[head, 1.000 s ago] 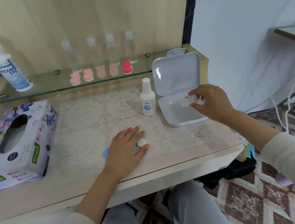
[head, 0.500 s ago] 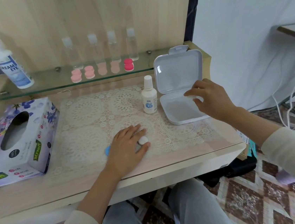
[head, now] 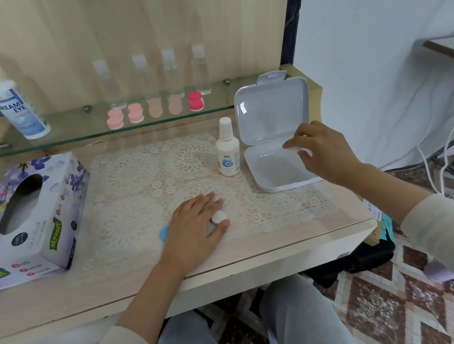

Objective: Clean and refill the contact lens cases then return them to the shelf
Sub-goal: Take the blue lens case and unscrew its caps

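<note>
Head view showed the left hand [head: 195, 227] flat, fingers straight, likely steadying the case [head: 219, 217] on the mat [head: 125, 183], while the right hand [head: 327, 154] curled over the open box [head: 272, 110], grip unclear.

A: Setting?
B: Home. Looks like a vanity or desk nook in a room.
A: Evidence?
B: Light wood desk [head: 64, 292] with a lace mat [head: 128, 211] on top, and a glass shelf [head: 74, 132] fixed to a wood back panel.
A: Anything more domestic?
B: Flowered tissue box [head: 63, 207], big lens solution bottle [head: 16, 108] and pink lens cases [head: 135, 113] lined up on the shelf. Patterned floor tiles [head: 377, 310], plain white wall [head: 378, 69]. The person is seated, knees under the desk.
</note>
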A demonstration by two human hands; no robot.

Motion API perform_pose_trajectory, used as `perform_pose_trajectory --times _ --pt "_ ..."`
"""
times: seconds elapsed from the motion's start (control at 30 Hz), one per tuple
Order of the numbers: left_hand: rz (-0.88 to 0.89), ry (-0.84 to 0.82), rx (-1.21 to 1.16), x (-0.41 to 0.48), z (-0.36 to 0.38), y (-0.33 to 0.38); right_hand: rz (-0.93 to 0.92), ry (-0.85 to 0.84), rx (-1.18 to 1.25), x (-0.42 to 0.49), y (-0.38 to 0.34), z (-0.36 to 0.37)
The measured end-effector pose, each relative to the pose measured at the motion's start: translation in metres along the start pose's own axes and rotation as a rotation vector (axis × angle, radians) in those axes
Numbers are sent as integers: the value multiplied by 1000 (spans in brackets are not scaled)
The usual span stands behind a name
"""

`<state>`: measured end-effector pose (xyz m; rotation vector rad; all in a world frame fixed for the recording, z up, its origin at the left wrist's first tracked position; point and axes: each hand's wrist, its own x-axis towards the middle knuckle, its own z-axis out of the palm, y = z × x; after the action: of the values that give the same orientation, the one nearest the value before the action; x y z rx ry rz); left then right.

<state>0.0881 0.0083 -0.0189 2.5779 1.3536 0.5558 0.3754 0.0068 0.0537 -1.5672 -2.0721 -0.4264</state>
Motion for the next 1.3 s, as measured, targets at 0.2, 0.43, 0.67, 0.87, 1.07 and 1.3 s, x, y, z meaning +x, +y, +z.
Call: perform_pose_trajectory --times 0.2,0.43,0.67,0.87,1.07,1.3 --pt "5 0 -3 0 0 0 -1 3 -1 -1 1 0" --pt "39 2 -14 -2 -4 3 15 2 -13 -1 2 1" --pt "60 34 1 -3 -5 5 48 21 -36 -4 -3 0" --pt "49 18 -17 -4 -7 7 94 15 -24 -6 -4 0" --pt "40 137 -22 -7 -13 12 159 32 -22 -8 -8 1" --pt "-104 164 -198 -8 -27 7 278 67 226 -6 -36 -3"
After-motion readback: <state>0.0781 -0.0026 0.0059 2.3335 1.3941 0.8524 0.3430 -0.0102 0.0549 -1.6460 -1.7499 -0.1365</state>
